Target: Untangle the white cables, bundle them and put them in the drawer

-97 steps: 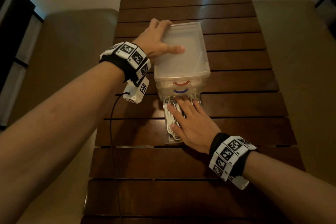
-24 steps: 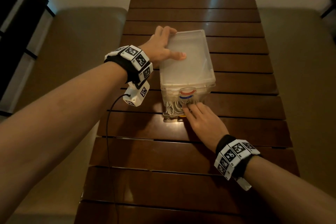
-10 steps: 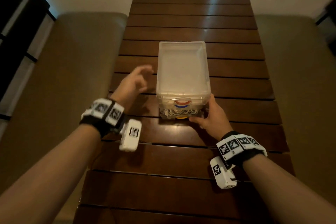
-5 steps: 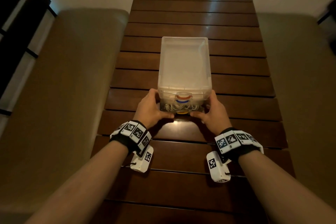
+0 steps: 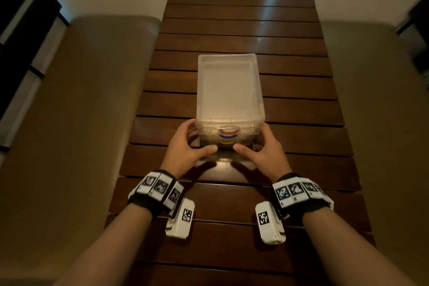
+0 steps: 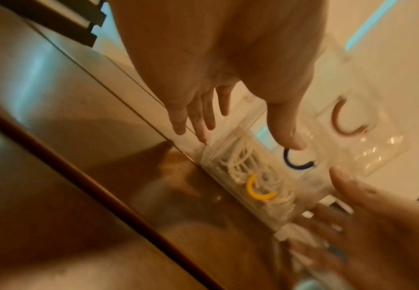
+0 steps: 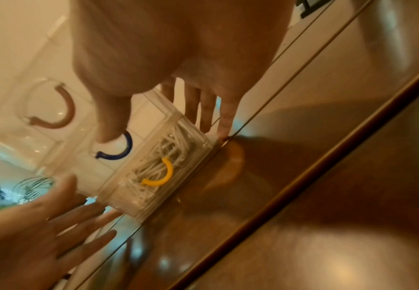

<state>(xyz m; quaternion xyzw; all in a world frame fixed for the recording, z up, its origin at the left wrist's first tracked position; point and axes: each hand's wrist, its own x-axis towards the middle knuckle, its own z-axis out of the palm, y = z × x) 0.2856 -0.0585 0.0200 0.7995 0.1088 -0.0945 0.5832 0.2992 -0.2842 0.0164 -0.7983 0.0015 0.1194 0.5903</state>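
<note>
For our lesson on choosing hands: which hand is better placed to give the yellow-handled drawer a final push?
Right, marginally: left hand and right hand flank the drawer unit almost symmetrically, but the right thumb seems slightly nearer the yellow handle.

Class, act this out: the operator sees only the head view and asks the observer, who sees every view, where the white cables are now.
Observer: The left wrist view shows the white cables lying behind the yellow handle, inside the bottom drawer.
Operator: How do my right hand's fingers lie?
Observer: In the right wrist view the right hand has its fingers straight along the drawer unit's side, reaching down to the table.
</note>
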